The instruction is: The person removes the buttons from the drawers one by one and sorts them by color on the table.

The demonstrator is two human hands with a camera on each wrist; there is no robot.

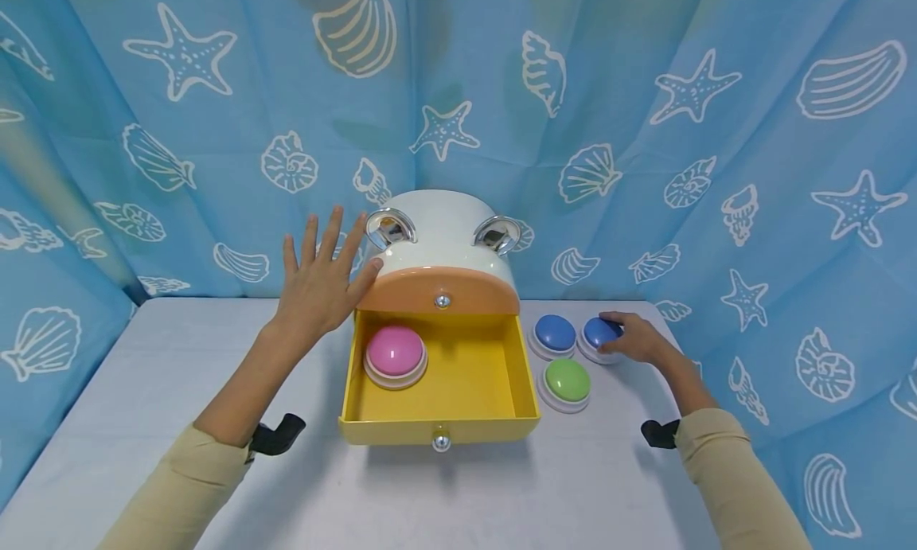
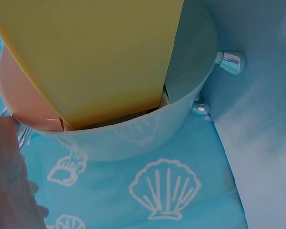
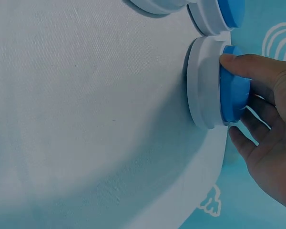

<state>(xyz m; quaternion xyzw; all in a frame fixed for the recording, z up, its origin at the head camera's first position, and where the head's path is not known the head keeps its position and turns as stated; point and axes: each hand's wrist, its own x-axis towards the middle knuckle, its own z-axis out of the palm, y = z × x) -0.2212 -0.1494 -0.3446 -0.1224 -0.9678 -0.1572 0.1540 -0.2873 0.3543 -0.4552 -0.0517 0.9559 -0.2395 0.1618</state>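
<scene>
My right hand [image 1: 636,337] grips a round blue push button [image 3: 233,90] with a white base, at the right end of the table. In the right wrist view the thumb lies on the dome's edge and the fingers curl round its far side. The base stands on the table. My left hand [image 1: 315,291] is spread flat, fingers straight, with its thumb at the left side of a white and orange cabinet [image 1: 444,232]. The cabinet's yellow drawer [image 1: 473,403] is pulled out. Inside it, at the left, sits a pink push button [image 1: 396,351].
A second blue button [image 1: 555,333] and a green button [image 1: 568,380] stand between the drawer and my right hand. A silver knob [image 1: 441,442] sticks out from the drawer front. Behind the white table [image 1: 286,494] hangs a blue curtain [image 1: 466,80] with shell prints.
</scene>
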